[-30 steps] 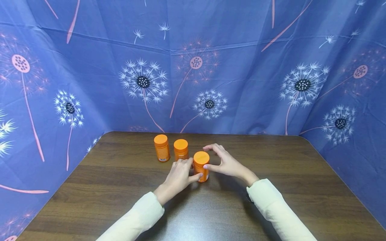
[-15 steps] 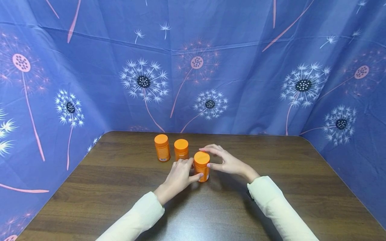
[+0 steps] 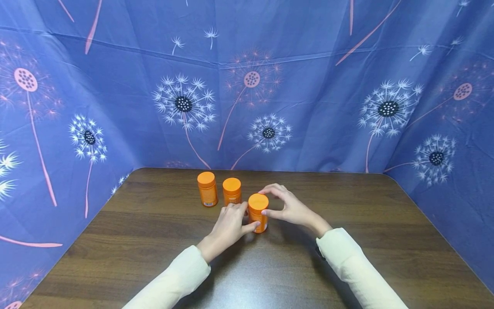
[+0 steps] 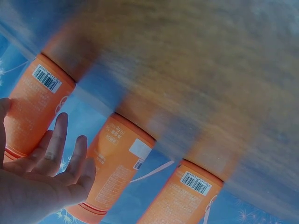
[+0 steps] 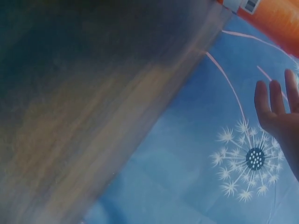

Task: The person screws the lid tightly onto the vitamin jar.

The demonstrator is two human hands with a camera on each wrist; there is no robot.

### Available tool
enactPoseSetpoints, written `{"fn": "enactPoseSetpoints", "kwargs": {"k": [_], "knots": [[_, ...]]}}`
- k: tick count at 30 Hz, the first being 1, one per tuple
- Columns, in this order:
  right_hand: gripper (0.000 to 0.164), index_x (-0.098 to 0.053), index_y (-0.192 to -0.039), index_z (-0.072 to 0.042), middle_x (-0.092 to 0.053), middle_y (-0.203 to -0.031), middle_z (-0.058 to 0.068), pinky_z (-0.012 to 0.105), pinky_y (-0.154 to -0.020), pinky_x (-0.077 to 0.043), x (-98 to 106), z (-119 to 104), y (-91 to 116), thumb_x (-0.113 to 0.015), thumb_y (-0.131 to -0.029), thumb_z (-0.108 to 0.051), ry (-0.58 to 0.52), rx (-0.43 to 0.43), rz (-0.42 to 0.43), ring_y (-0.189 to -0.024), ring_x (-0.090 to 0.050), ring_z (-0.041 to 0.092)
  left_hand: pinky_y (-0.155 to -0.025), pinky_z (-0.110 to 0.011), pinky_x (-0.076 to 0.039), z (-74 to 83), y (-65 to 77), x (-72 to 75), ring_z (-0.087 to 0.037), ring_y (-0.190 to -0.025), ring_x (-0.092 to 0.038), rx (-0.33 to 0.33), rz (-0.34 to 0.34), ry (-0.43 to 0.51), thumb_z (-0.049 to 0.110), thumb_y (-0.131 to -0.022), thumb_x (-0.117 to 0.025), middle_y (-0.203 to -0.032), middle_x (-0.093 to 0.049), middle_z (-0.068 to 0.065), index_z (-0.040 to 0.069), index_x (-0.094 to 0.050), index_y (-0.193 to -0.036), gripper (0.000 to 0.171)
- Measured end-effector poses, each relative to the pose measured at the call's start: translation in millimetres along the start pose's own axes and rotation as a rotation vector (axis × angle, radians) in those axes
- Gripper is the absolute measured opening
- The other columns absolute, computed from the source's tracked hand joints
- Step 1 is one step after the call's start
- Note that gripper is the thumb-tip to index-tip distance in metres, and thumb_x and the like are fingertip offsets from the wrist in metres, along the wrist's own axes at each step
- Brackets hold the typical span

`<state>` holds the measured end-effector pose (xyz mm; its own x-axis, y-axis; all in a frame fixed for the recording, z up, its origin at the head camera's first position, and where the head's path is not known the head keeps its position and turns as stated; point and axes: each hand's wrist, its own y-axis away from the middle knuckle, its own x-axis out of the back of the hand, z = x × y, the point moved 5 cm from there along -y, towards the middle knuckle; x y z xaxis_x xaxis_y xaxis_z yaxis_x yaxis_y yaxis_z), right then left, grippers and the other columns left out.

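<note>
An orange screw-top bottle (image 3: 257, 218) stands upright on the table in the head view. My left hand (image 3: 226, 227) grips its body from the left, thumb across the front. At the top, my right hand (image 3: 291, 209) holds the orange lid (image 3: 257, 201) from the right between thumb and fingers. In the left wrist view the gripped bottle (image 4: 35, 102) appears upside down beside my left hand (image 4: 51, 177). Only part of my right hand (image 5: 282, 112) and a bottle (image 5: 275, 21) enter the right wrist view.
Two similar orange bottles, a middle one (image 3: 232, 191) and a left one (image 3: 207, 191), stand behind and left of the gripped bottle. They rest on a brown wooden table (image 3: 135, 240). A blue dandelion-print cloth (image 3: 308, 86) hangs behind the table.
My right fingers closed in around the lid, then shifted slightly on it: the thumb went right, then back left. My left hand and the bottles stayed where they were.
</note>
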<state>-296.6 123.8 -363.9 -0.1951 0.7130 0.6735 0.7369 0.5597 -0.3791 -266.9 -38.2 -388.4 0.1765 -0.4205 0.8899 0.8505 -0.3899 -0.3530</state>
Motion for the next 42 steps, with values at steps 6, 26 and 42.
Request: {"fn": "enactPoseSetpoints", "kwargs": {"k": [6,26,42], "knots": [[0.049,-0.052,-0.111,-0.016,-0.054,-0.111,-0.004,0.041,-0.091,-0.04,-4.6,-0.3,0.5,-0.078,-0.071,-0.027,0.037,-0.027,0.082,-0.107,-0.045,0.016,-0.069,-0.033,-0.037,0.2,-0.5,-0.4,-0.017,-0.076,-0.054,0.005,0.003,0.002,0.05,-0.076,-0.066,-0.081,-0.064,0.0,0.016,-0.054,-0.093,0.04],[0.061,-0.044,-0.127,-0.016,-0.047,-0.129,0.002,0.05,-0.097,-0.033,-1.2,-3.7,-0.1,-0.074,-0.075,-0.029,-0.007,-0.038,-0.067,-0.119,-0.039,0.028,-0.071,-0.034,-0.038,-0.2,-0.4,-0.6,-0.017,-0.078,-0.055,0.017,-0.01,0.012,0.05,-0.077,-0.066,-0.084,-0.065,0.0,0.015,-0.055,-0.095,0.041],[0.048,-0.05,-0.127,-0.016,-0.048,-0.129,0.001,0.053,-0.101,-0.028,2.0,-4.8,-0.7,-0.066,-0.082,-0.019,0.013,0.023,-0.104,-0.122,-0.039,0.022,-0.071,-0.034,-0.038,-0.2,0.2,-0.4,-0.019,-0.079,-0.056,0.007,-0.006,0.01,0.048,-0.077,-0.066,-0.086,-0.066,-0.001,0.015,-0.054,-0.096,0.04]]}}
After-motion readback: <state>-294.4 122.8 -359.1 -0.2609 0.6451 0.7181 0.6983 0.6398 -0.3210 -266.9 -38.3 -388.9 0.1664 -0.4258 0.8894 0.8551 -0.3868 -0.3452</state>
